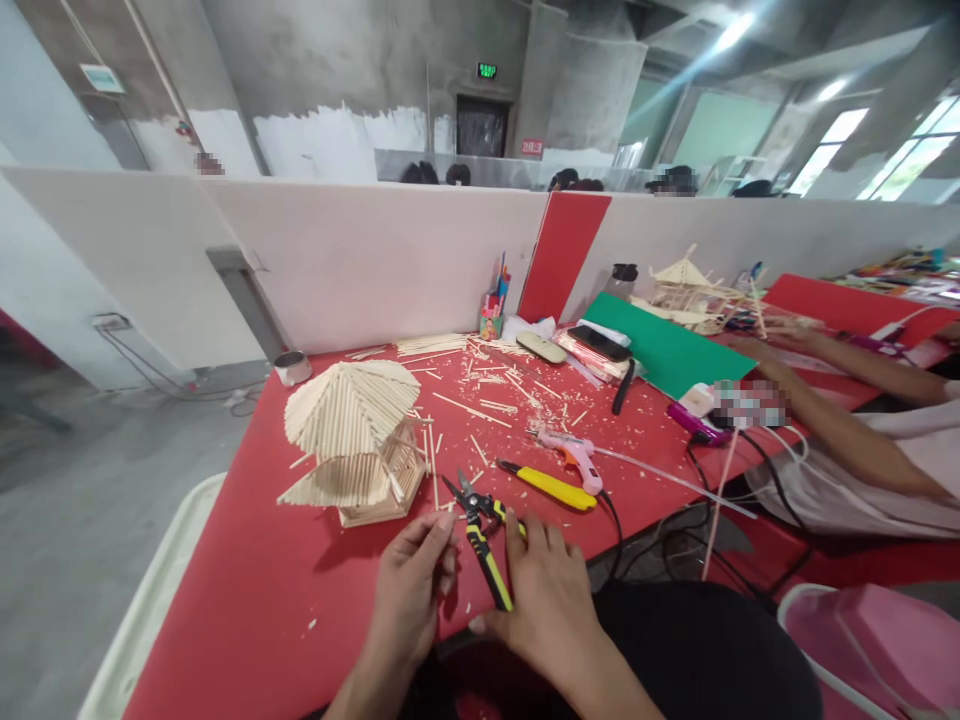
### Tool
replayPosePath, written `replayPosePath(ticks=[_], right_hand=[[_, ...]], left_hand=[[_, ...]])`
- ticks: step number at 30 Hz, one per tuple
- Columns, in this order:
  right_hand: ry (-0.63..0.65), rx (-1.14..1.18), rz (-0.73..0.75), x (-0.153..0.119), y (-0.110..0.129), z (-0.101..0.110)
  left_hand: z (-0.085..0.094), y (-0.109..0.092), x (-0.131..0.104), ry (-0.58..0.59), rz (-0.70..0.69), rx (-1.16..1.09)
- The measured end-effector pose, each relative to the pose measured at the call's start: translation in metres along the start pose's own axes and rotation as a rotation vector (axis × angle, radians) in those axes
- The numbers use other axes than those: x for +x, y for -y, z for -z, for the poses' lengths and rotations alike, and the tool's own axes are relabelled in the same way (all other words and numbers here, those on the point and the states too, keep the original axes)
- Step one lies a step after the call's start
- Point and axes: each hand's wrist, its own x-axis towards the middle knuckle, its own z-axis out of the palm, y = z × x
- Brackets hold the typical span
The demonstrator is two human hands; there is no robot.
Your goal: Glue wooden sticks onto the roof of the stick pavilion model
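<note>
My left hand (pixel 416 580) is just above the front of the red table, thumb and fingers pinched together; whatever they may hold is too small to make out. My right hand (pixel 551 575) is over the yellow-and-black handles of the pruning shears (pixel 480 545), its fingers on one handle and the thumb beyond the other. The shears' blades are parted and point away, toward the upper left. Left of them stands a small pavilion model made of wooden sticks (pixel 352 435), with a pleated roof and a slatted base.
Behind the shears lie a yellow utility knife (pixel 555 487) and a pink glue gun (pixel 574 455) with its cord. Stick scraps (pixel 487 390) litter the table. A cup (pixel 292 368), pen holder (pixel 491 318) and green board (pixel 660 345) stand farther back. A co-worker's arms (pixel 862 410) reach in at right.
</note>
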Motion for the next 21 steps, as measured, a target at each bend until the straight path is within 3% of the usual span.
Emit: replayPosePath(ticks=[3, 5, 8, 11, 12, 14, 17, 21], right_hand=[[0.067, 0.083, -0.024, 0.01, -0.005, 0.013], [0.048, 0.25, -0.028, 0.014, -0.014, 0.018], [0.048, 0.738, -0.01, 0.012, -0.027, 0.02], [0.191, 1.396, 0.055, -0.002, -0.029, 0.017], [0.234, 1.521, 0.074, -0.007, -0.027, 0.014], [0.244, 1.504, 0.096, -0.015, -0.019, 0.003], [0.124, 1.192, 0.099, -0.023, -0.007, -0.019], [-0.239, 0.762, 0.028, -0.024, -0.003, -0.046]], left_hand=[[-0.003, -0.002, 0.002, -0.032, -0.031, -0.012], [-0.005, -0.003, 0.003, -0.046, -0.056, -0.015], [-0.01, -0.002, 0.004, -0.071, -0.081, -0.01], [-0.016, -0.001, 0.006, -0.076, -0.098, 0.004], [-0.018, 0.0, 0.006, -0.071, -0.11, 0.016], [-0.023, -0.001, 0.006, -0.071, -0.145, 0.055], [-0.027, -0.004, 0.005, -0.1, -0.222, 0.149], [-0.026, -0.007, 0.003, -0.147, -0.391, 0.334]])
